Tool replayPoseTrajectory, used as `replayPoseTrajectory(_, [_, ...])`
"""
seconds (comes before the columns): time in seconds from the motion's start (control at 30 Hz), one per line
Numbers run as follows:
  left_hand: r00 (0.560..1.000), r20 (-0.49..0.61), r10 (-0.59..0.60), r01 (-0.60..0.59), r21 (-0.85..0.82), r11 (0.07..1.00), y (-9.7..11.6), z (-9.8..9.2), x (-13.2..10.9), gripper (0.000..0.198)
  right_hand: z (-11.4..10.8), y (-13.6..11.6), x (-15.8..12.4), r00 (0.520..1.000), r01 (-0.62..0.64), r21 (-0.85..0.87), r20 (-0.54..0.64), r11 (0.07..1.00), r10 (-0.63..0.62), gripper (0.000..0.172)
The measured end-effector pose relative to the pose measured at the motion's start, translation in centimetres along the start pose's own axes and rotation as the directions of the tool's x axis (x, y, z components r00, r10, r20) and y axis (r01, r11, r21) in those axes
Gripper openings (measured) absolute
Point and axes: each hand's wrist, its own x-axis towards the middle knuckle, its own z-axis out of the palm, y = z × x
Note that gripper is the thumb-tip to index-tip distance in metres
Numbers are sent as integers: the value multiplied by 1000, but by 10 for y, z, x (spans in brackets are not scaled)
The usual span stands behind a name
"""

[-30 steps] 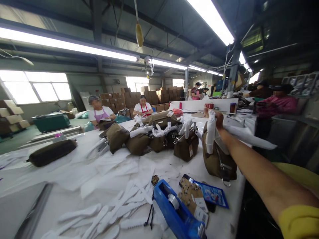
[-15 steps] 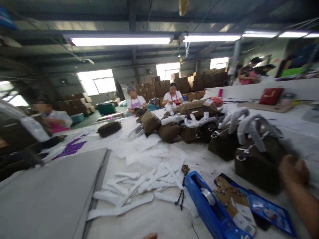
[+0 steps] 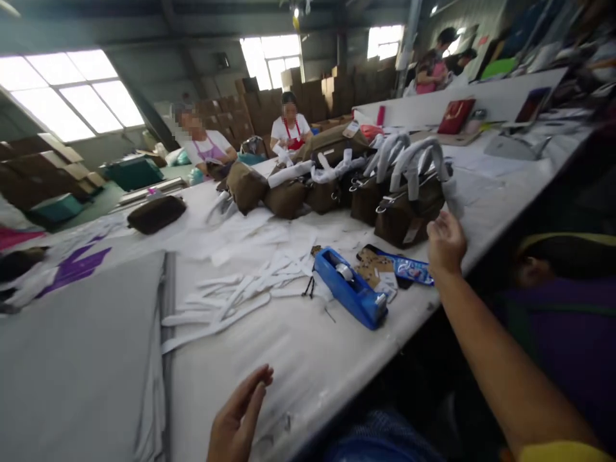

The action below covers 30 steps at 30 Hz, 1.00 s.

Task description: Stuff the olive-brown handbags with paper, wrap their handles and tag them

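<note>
Your left hand [image 3: 235,416] is over the counter [image 3: 293,340], grip apart; your right hand [image 3: 446,244] is beside the nearest brown bag [image 3: 397,221], grip impossible to tell.

A factory workshop: brown bags [image 3: 325,196] along a worktable [image 3: 289,340], stacked cartons [image 3: 253,106], aproned workers [image 3: 291,130]

Boxy brown fabric bag [image 3: 402,221] has tubular white wrapped handles [image 3: 412,183] | oblong blue plastic tape dispenser [image 3: 350,296] (its roll [image 3: 344,272] is whitish) | flat tan card [image 3: 373,265] is dark-spotted
</note>
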Motion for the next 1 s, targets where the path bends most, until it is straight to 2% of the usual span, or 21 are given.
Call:
replayPoseTrajectory(0.07, [1000,-19,14,-13,62,998,-6,-9,-17,46,-8,-16,-40,999,-19,148,53,989,11,34])
replayPoseTrajectory(0.13, [999,-49,14,-11,76,997,-11,-15,-36,44,-19,-40,-78,987,-56,264,159,963,14,28])
replayPoseTrajectory(0.2, [995,-99,3,2,54,999,-15,-17,-58,41,-28,-67,-111,955,-120,364,296,924,8,22])
replayPoseTrajectory(0.23, [991,-134,-6,10,28,1000,-17,-17,-70,40,-31,-81,-124,924,-153,415,382,897,-19,22])
replayPoseTrajectory(0.3, [975,-219,-43,27,-74,997,-21,-18,-97,37,-31,-106,-150,832,-207,513,541,833,-127,23])
replayPoseTrajectory(0.4, [914,-384,-130,8,-303,953,-32,-21,-143,34,-24,-133,-191,643,-227,585,690,778,-331,19])
replayPoseTrajectory(0.47, [829,-522,-201,-38,-410,911,-48,-28,-174,34,-18,-142,-221,460,-182,531,790,827,-406,13])
replayPoseTrajectory(0.53, [697,-660,-281,-92,-471,877,-71,-38,-206,36,-12,-142,-253,247,-70,444,875,893,-416,10])
replayPoseTrajectory(0.6, [535,-754,-381,-148,-528,836,-101,-49,-241,39,-3,-138,-282,101,69,380,917,922,-386,15])
replayPoseTrajectory(0.63, [451,-780,-434,-173,-554,815,-119,-52,-259,40,2,-136,-296,53,128,350,932,928,-359,21])
replayPoseTrajectory(0.73, [219,-769,-601,-218,-639,738,-175,-52,-315,36,17,-129,-336,-52,289,260,965,921,-256,40])
replayPoseTrajectory(0.83, [43,-642,-765,-216,-754,620,-230,-29,-363,23,28,-119,-366,-128,375,226,973,899,-191,53])
replayPoseTrajectory(0.9, [-28,-526,-850,-189,-833,521,-261,-5,-385,19,31,-108,-379,-176,396,206,974,895,-146,56])
replayPoseTrajectory(0.93, [-51,-466,-883,-167,-868,467,-274,7,-393,18,33,-103,-383,-192,407,193,974,893,-123,57])
replayPoseTrajectory(1.0, [-76,-354,-932,-107,-927,361,-294,31,-402,19,38,-93,-389,-184,433,181,977,883,-110,56])
